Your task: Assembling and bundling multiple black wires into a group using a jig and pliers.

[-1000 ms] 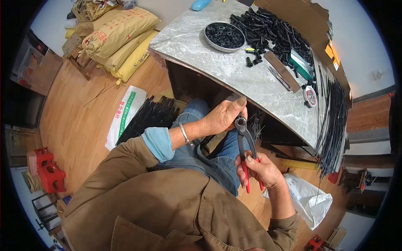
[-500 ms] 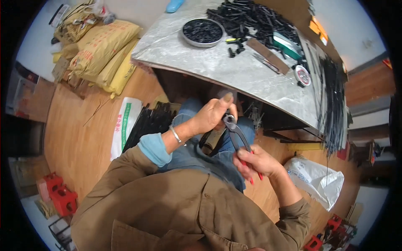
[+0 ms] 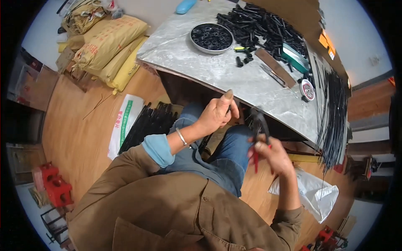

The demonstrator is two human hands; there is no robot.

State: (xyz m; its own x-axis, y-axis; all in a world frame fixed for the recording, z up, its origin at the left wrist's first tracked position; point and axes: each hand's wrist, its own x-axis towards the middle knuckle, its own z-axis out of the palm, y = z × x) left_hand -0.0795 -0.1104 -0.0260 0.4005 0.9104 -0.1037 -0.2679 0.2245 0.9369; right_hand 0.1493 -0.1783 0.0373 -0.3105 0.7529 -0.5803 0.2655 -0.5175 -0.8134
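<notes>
The right hand (image 3: 271, 155) is closed around the red handles of the pliers (image 3: 264, 123), and their metal head lies just before the front edge of the desk (image 3: 176, 46). The left hand (image 3: 217, 115) is near but apart from the pliers, above the lap; its fingers are curled and its thumb points up. A small dark piece (image 3: 229, 109) seems to show between these fingers, but I cannot tell if it is really gripped.

The pliers look blurred, so I cannot see how their jaws stand. If the right hand swings too far, the metal head may knock against the desk edge, because the two are so near. If the left fingers become loose, the dark piece could fall onto the jeans (image 3: 234, 146) or to the floor, since nothing flat is below it. If the jaws come back carelessly, they could pinch a fingertip. On the right, the long black wires (image 3: 333, 119) hang over the desk edge; an elbow moving wide could perhaps pull some down.
</notes>
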